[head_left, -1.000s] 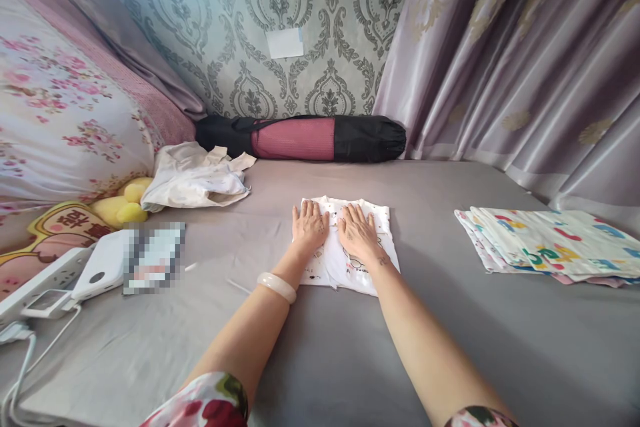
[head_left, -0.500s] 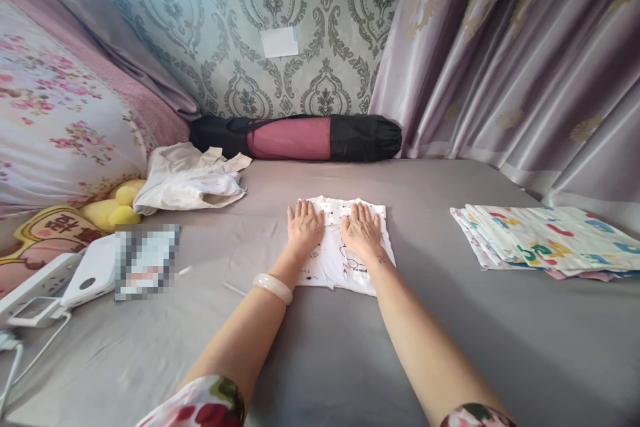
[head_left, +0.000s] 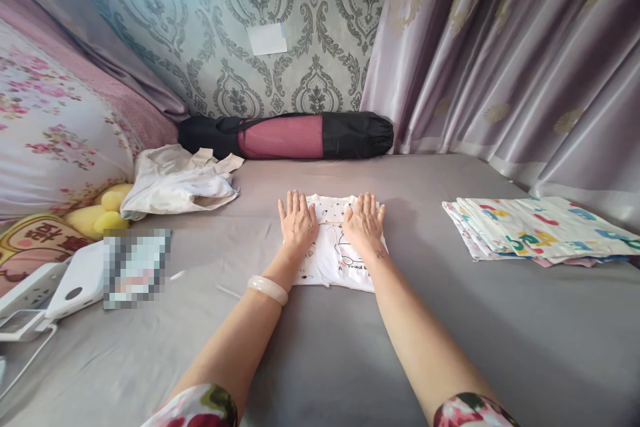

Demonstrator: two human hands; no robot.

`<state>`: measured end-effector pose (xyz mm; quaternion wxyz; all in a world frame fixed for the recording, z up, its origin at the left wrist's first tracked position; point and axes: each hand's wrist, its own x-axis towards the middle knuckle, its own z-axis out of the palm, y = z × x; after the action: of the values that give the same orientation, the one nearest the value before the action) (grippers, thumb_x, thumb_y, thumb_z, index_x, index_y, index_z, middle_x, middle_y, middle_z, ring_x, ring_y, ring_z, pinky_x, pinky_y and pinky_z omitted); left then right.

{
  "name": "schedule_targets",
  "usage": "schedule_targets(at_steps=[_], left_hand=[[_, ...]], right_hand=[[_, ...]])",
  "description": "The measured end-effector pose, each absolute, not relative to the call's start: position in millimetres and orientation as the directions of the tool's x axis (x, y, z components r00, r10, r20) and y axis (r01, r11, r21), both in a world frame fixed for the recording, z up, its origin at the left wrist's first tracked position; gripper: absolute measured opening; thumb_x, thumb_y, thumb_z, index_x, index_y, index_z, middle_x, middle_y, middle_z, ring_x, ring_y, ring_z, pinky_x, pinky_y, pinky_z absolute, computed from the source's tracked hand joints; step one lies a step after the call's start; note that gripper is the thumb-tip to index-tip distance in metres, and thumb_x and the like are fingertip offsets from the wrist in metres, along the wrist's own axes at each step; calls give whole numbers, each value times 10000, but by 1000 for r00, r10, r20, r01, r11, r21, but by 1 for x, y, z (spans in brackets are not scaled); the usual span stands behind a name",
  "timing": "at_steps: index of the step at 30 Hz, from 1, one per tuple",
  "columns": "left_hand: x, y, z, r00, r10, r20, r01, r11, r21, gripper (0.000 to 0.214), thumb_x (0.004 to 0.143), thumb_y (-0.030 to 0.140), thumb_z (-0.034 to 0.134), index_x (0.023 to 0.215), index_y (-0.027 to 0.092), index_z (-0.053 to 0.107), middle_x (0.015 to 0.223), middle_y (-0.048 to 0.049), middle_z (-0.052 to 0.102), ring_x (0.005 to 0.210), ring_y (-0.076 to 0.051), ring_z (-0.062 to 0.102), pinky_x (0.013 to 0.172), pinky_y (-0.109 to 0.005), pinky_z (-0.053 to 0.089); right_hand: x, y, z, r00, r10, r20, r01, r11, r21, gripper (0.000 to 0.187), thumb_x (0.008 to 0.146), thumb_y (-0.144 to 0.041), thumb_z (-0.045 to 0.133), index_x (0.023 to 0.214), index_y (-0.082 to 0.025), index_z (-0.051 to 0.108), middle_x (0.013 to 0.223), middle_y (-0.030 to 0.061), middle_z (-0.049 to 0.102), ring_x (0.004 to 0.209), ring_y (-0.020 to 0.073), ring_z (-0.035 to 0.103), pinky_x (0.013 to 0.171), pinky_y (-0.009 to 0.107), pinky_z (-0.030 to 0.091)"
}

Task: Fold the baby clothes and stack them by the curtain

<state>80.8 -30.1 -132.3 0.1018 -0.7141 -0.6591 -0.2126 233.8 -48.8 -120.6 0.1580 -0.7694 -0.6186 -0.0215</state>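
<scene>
A small white printed shirt (head_left: 327, 257) lies folded on the grey bed sheet (head_left: 320, 360), straight ahead of me. Its print has small specks, a line drawing and some lettering. My left hand (head_left: 299, 220) rests flat on its left side, fingers stretched out and pointing away, a pale bangle (head_left: 268, 289) around the wrist. On the right side lies my right hand (head_left: 364, 221), also flat with the fingers extended. Both palms press on the cloth and hide parts of it. Neither hand grips anything.
A stack of folded printed cloths (head_left: 540, 230) is on the right. Far left are a crumpled pale garment (head_left: 175, 180), a yellow plush toy (head_left: 107, 210), a power strip (head_left: 33, 287) and a white device (head_left: 80, 280) with a cable. A black and pink rolled bag (head_left: 280, 137) lies along the wall.
Both hands have shifted slightly on the shirt: the left fingers have moved outward and the right hand's fingers reach a bit higher. The camera view has turned slightly right.
</scene>
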Motion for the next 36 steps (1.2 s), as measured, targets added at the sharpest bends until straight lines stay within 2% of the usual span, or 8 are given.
schedule_targets(at_steps=[2, 6, 12, 15, 20, 25, 31, 36], left_hand=[[80, -29, -133, 32, 920, 390, 985, -97, 146, 615, 988, 363, 144, 1430, 34, 417, 1513, -176, 378, 1449, -294, 246, 1191, -523, 143], [79, -26, -135, 19, 970, 243, 987, -57, 151, 610, 978, 382, 189, 1402, 32, 453, 1479, -206, 420, 1392, -313, 364, 1169, -534, 207], [78, -24, -138, 24, 970, 242, 988, -60, 144, 600, 978, 382, 187, 1400, 54, 458, 1481, -200, 420, 1394, -315, 358, 1163, -548, 209], [79, -25, -137, 20, 958, 285, 987, -64, 144, 596, 984, 371, 171, 1402, 54, 455, 1480, -189, 426, 1417, -311, 316, 1170, -551, 186], [82, -31, -130, 153, 904, 400, 972, -211, 105, 577, 998, 369, 152, 1424, 104, 437, 1499, -145, 414, 1448, -269, 258, 1189, -557, 92], [82, -35, -127, 318, 863, 392, 926, -372, 69, 536, 1003, 377, 191, 1440, 164, 417, 1514, -99, 402, 1453, -256, 248, 1189, -565, 63], [80, -30, -130, 427, 875, 229, 879, -461, 124, 494, 1006, 348, 220, 1424, 194, 433, 1476, -90, 461, 1395, -230, 376, 1188, -547, 122], [81, -31, -128, 421, 880, 219, 881, -454, 131, 483, 1004, 350, 249, 1423, 193, 431, 1483, -98, 448, 1398, -239, 371, 1183, -556, 130]], right_hand=[[238, -47, -123, 294, 929, 226, 945, -247, -214, 623, 974, -333, 217, 1478, 21, 309, 1565, 195, 248, 1461, 293, 163, 1176, 500, 67], [243, -46, -128, 367, 921, 130, 917, -335, -218, 643, 968, -351, 226, 1455, 51, 345, 1543, 223, 287, 1431, 328, 245, 1153, 486, 186], [243, -45, -129, 377, 919, 113, 913, -348, -216, 640, 968, -346, 233, 1452, 55, 350, 1541, 222, 293, 1425, 331, 261, 1144, 476, 218], [243, -46, -126, 373, 920, 117, 914, -343, -218, 628, 973, -345, 237, 1456, 41, 350, 1544, 216, 290, 1432, 326, 241, 1156, 493, 180], [234, -50, -118, 179, 963, 203, 969, -138, -203, 578, 993, -341, 205, 1490, -75, 334, 1581, 160, 233, 1464, 287, 163, 1168, 519, 95], [224, -54, -117, -47, 986, 158, 977, 78, -199, 560, 997, -338, 202, 1522, -162, 279, 1608, 97, 173, 1479, 246, 112, 1177, 507, 67], [224, -53, -124, -113, 992, 62, 976, 123, -180, 552, 999, -337, 173, 1507, -180, 323, 1597, 60, 225, 1469, 241, 160, 1176, 512, 99], [224, -51, -125, -113, 991, 77, 978, 125, -166, 549, 997, -340, 189, 1505, -187, 329, 1591, 62, 244, 1465, 251, 173, 1172, 521, 115]])
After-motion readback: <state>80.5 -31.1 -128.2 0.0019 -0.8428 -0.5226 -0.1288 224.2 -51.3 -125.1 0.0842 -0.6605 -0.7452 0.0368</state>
